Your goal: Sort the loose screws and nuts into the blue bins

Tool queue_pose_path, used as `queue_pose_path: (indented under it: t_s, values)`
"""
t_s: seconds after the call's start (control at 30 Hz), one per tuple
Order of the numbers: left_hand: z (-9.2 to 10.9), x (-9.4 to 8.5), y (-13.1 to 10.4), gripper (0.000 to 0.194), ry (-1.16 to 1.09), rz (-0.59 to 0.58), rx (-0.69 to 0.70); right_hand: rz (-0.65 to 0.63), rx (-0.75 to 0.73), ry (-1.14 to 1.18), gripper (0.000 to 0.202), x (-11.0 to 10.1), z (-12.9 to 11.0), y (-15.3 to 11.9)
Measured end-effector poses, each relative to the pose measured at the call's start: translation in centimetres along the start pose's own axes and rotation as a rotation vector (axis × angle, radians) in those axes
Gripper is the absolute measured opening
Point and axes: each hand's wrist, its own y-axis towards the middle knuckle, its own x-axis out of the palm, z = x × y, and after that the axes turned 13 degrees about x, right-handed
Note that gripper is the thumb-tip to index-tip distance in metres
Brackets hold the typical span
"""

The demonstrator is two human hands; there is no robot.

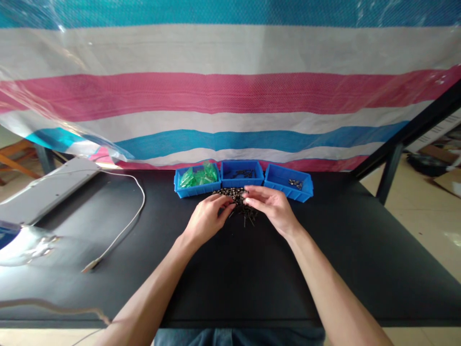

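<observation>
Both left hand and right hand meet at the pile of dark screw-like parts on the desk; whether either grip clamps a piece cannot be told; separate pieces gently, without scattering.

no legible text (seemingly)

Black flat-topped desk, matte, fills lower half of frame. Directly on it: three blue rectangular open plastic bins in a row, center of frame, along far edge. Loose pile of small dark metal parts just below them, frame center. Thin white cable curving down left of center, plug end lower left. Pale grey flat panel, left side. Clear plastic bag, shiny bits inside, left edge.
</observation>
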Motion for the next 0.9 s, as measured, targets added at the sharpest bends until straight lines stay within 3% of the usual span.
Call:
queue_pose_path:
  t_s: [0.1,0.17,0.37,0.53,0.73,0.9]
  values:
    - [-0.7,0.4,-0.3,0.018,0.079,-0.078,0.009,-0.018,-0.076,0.087,0.071,0.2,0.2,0.3]
    - [-0.9,0.6,-0.4,0.015,0.124,-0.127,0.005,-0.021,-0.077,0.069,0.078,0.2,0.4,0.3]
    - [-0.8,0.8,-0.3,0.013,0.206,-0.162,0.006,0.065,-0.071,0.037,0.062,-0.1,0.6,0.3]
    - [-0.7,0.8,-0.3,0.015,0.171,-0.141,-0.024,0.032,-0.038,0.013,0.055,-0.2,0.5,0.2]
    - [-0.5,0.8,-0.2,0.014,0.059,-0.010,-0.034,0.022,-0.026,-0.011,0.043,-0.1,0.4,0.1]
    - [0.1,0.3,0.3,0.009,-0.160,0.142,-0.109,0.059,-0.052,-0.158,0.033,-0.4,0.5,0.2]
